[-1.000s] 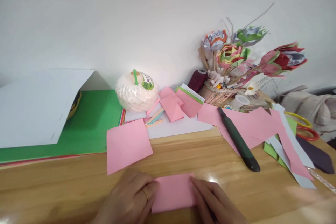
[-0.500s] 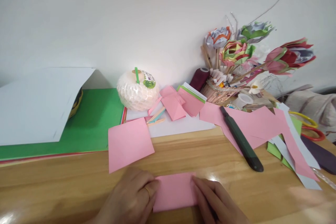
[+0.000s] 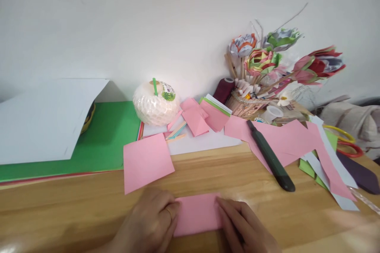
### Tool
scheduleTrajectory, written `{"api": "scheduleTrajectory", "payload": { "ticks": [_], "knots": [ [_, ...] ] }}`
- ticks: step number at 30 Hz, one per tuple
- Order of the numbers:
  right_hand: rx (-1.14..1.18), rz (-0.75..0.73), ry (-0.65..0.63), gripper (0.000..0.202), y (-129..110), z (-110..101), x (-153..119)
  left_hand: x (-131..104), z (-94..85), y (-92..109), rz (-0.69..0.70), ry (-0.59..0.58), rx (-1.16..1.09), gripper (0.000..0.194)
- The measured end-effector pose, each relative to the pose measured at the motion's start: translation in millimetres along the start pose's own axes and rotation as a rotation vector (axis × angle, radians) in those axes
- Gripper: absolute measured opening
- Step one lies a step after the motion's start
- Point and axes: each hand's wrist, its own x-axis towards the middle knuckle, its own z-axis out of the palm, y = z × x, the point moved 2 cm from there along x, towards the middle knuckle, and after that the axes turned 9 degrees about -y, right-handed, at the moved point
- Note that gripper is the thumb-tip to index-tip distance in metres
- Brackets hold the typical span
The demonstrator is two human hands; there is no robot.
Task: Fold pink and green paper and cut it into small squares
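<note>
Between my hands, at the bottom centre of the head view, is a piece of pink paper (image 3: 197, 214) folded into a flat rectangle. My left hand (image 3: 150, 219) grips its left end with the fingers closed; a thin ring shows on one finger. At the right end, the fingers of my right hand (image 3: 245, 221) pinch the paper's edge. Beyond my left hand lies a square pink sheet (image 3: 148, 163) on the wooden table (image 3: 208, 170). Small folded pink pieces (image 3: 196, 120) lie farther back.
A dark green craft knife (image 3: 270, 157) rests on pink paper scraps (image 3: 292, 142) at right. Green card (image 3: 109, 138) and a white sheet (image 3: 38, 122) lie left. A wrapped coconut (image 3: 156, 106) stands by the wall, with paper flowers (image 3: 263, 61) in a pot behind.
The view has shifted slightly, so the items at right appear a little farther left. Both hands keep hold of the folded paper, almost unmoved.
</note>
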Motion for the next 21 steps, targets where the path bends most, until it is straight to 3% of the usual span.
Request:
{"api": "scheduleTrajectory", "payload": {
  "ticks": [5,8,10,15,18,21],
  "knots": [
    [-0.034,0.028,0.034,0.034,-1.7,2.5,0.0,-0.8,3.9,-1.7,0.056,-0.125,0.196,0.031],
    [-0.081,0.012,0.047,0.034,-6.0,-0.8,2.3,4.6,4.8,0.1,0.196,-0.054,0.327,0.034],
    [-0.135,-0.031,0.060,0.032,-9.2,-5.8,4.7,9.8,5.2,0.3,0.266,-0.036,0.306,0.032],
    [-0.295,-0.126,0.057,0.027,-16.4,-19.3,10.8,19.8,1.3,-0.3,0.419,-0.164,0.191,0.014],
    [-0.413,-0.184,0.091,0.027,-26.2,-20.2,10.4,21.3,-3.5,-0.1,0.433,-0.217,0.195,0.014],
    [-0.511,-0.366,0.134,0.038,-42.0,-13.4,2.7,19.8,-5.0,0.7,0.416,-0.232,0.249,0.010]
  ]
}}
